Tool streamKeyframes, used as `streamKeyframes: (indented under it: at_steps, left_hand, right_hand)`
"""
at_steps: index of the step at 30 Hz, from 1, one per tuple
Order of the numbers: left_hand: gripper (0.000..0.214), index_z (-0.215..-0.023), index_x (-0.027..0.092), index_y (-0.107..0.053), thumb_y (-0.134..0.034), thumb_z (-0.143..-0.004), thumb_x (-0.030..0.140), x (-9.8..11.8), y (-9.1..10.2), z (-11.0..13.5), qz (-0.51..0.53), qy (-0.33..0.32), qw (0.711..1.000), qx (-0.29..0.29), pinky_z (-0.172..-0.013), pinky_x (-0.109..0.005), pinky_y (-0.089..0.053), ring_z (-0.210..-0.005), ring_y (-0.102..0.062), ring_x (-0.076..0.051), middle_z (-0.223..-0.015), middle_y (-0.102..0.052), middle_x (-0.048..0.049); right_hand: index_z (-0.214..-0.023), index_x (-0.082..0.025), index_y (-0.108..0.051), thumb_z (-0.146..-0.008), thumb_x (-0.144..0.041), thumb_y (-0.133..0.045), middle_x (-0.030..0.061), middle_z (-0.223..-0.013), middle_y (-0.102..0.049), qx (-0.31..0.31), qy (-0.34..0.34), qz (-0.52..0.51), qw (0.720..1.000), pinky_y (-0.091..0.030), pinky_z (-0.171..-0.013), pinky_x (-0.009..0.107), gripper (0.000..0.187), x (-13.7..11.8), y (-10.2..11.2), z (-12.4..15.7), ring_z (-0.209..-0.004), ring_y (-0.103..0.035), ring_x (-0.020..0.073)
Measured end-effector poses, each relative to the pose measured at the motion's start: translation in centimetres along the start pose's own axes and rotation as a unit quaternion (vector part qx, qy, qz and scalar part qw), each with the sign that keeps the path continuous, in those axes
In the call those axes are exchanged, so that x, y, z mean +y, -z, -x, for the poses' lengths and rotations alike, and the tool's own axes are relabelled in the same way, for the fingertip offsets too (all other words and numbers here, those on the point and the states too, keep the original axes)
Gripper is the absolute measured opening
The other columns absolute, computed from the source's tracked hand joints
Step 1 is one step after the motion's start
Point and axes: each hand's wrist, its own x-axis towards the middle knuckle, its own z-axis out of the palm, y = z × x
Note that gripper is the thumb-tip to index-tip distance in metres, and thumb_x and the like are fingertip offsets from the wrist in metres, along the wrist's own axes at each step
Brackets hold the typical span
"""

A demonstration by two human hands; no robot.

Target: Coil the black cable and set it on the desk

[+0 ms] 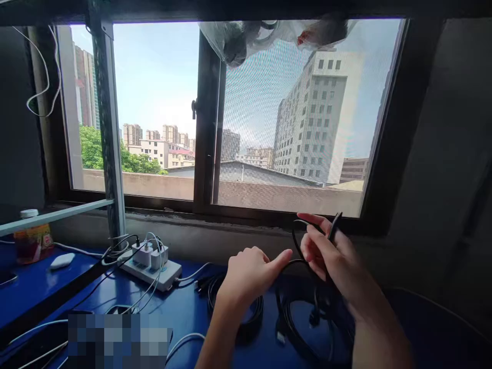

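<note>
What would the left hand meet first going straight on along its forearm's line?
Ahead of the left hand, probably the wall below the window, though the depth between them is unclear.

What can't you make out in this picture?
From the head view:
Left hand: its back hides the palm and any grip.
Left cable coil: partly behind the left forearm.
Plastic bag: top hidden by the dark beam.
Bottom-left thing: pixel blocks blur it.
</note>
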Motion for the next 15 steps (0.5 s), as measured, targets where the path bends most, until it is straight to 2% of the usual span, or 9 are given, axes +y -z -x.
streamKeyframes:
  at_steps: [4, 8, 11, 13, 15]
  left_hand:
    - [0.055, -0.047, 0.021, -0.046, -0.049, -0.075, 0.068, 0.2, -1.3, -0.1, -0.017, -0.004, 1.000, 0.003, -0.058, -0.030, -0.029, -0.060, -0.055, -0.022, -0.053, -0.053, -0.0033]
    - [0.043, -0.048, 0.020, -0.041, -0.064, -0.071, 0.048, 0.9, -1.9, -0.5, -0.018, -0.005, 1.000, 0.024, -0.057, -0.029, -0.028, -0.068, -0.060, -0.024, -0.057, -0.055, -0.0031]
    - [0.044, -0.044, 0.020, -0.036, -0.058, -0.078, 0.038, 0.9, -1.8, -0.6, -0.011, -0.013, 0.999, 0.043, -0.056, -0.029, -0.026, -0.069, -0.059, -0.022, -0.052, -0.049, -0.0021]
    - [0.043, -0.044, 0.019, -0.042, -0.054, -0.081, 0.037, 0.6, -1.4, -0.5, 0.021, -0.037, 0.998, 0.052, -0.056, -0.028, -0.028, -0.067, -0.057, -0.020, -0.054, -0.048, -0.0015]
    - [0.039, -0.047, 0.019, -0.052, -0.053, -0.081, 0.037, 0.2, -0.7, -0.4, 0.096, -0.072, 0.991, 0.057, -0.056, -0.027, -0.033, -0.063, -0.056, -0.016, -0.063, -0.052, -0.0013]
  right_hand:
    - [-0.116, -0.012, -0.053, -0.071, -0.059, -0.053, -0.0057, -0.048, -0.047, -0.026, 0.045, 0.039, 0.998, -0.025, -0.034, 0.020, 0.065, 0.4, 0.4, 0.4, -0.033, -0.033, 0.0077]
    - [-0.118, -0.014, -0.056, -0.082, -0.063, -0.050, -0.0037, -0.048, -0.049, -0.093, 0.080, 0.054, 0.991, -0.025, -0.033, 0.019, 0.061, 0.4, 0.6, 1.2, -0.033, -0.036, 0.0084]
    - [-0.121, -0.015, -0.056, -0.084, -0.065, -0.048, -0.0031, -0.045, -0.049, -0.120, 0.094, 0.056, 0.987, -0.025, -0.031, 0.018, 0.062, -0.1, 0.5, 2.0, -0.031, -0.035, 0.0088]
    - [-0.123, -0.015, -0.055, -0.085, -0.066, -0.047, -0.0039, -0.041, -0.047, -0.124, 0.108, 0.053, 0.985, -0.026, -0.029, 0.018, 0.064, -0.4, 0.5, 2.4, -0.029, -0.035, 0.0097]
    - [-0.123, -0.015, -0.055, -0.085, -0.067, -0.047, -0.0048, -0.039, -0.044, -0.132, 0.119, 0.054, 0.983, -0.027, -0.028, 0.018, 0.066, -0.6, 0.4, 2.6, -0.028, -0.036, 0.0107]
